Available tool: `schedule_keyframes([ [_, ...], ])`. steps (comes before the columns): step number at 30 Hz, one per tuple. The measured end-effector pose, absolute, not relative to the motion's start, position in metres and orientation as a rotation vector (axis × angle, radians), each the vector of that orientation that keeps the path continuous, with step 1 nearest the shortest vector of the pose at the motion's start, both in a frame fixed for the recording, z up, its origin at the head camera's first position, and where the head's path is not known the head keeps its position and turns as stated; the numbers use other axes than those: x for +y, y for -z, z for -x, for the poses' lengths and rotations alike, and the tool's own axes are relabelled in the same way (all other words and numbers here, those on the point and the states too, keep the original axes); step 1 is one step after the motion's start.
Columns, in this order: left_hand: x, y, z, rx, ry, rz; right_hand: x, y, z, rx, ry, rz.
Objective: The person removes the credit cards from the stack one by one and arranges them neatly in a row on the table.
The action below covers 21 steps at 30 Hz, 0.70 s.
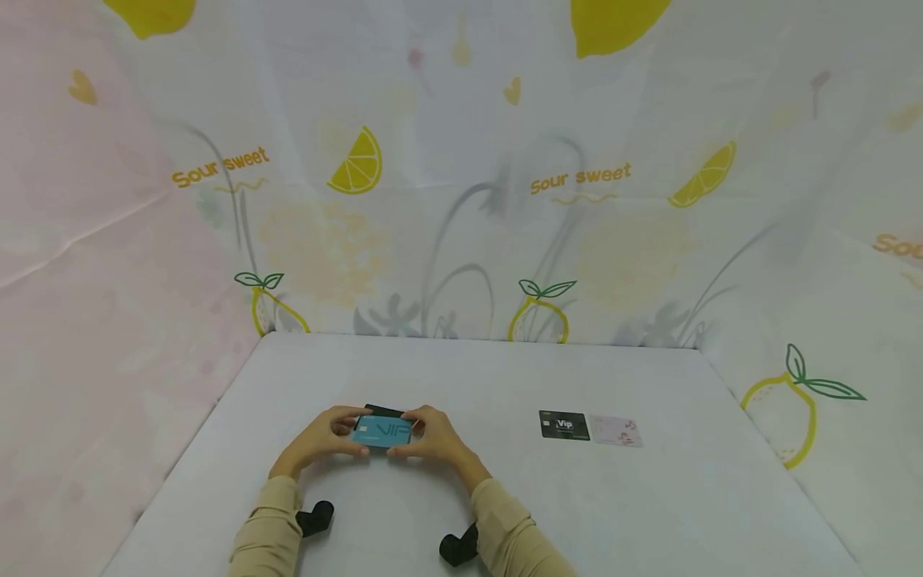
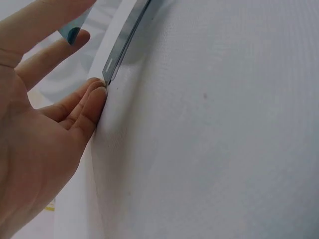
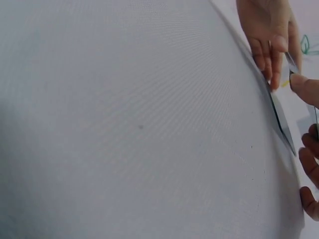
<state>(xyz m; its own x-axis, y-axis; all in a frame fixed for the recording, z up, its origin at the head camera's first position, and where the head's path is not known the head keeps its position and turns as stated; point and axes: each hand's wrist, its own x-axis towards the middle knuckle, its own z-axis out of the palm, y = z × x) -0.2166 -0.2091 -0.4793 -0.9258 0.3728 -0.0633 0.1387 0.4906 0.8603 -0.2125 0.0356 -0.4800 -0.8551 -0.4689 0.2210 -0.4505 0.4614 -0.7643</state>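
Between both hands a blue card (image 1: 382, 431) is held by its short ends, tilted up toward the head camera. My left hand (image 1: 324, 439) pinches its left end between thumb and fingers, and my right hand (image 1: 437, 438) pinches its right end the same way. Just behind and below it, a dark card (image 1: 384, 411) shows only along its far edge. The left wrist view has this lower card (image 2: 119, 47) edge-on by the left fingertips, with a bit of the blue card (image 2: 75, 25) above. In the right wrist view the lower card (image 3: 280, 117) lies under the hands.
To the right, a black card marked "Vip" (image 1: 565, 425) and a pale pink patterned card (image 1: 615, 430) lie side by side on the white table (image 1: 685, 497). A lemon-print cloth (image 1: 461, 240) stands behind the table. Black wrist mounts (image 1: 315, 519) hang at the sleeves.
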Motion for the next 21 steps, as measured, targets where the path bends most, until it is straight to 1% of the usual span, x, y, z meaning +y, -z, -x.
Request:
schedule_keyframes([
  [10,-0.202,0.474,0.214,2.556,-1.435,-0.524,0.040,0.474,0.211,2.775,1.192,0.819],
  [21,-0.195,0.470,0.213,2.635,-1.455,-0.458,0.044,0.458,0.212,2.872,0.864,0.779],
])
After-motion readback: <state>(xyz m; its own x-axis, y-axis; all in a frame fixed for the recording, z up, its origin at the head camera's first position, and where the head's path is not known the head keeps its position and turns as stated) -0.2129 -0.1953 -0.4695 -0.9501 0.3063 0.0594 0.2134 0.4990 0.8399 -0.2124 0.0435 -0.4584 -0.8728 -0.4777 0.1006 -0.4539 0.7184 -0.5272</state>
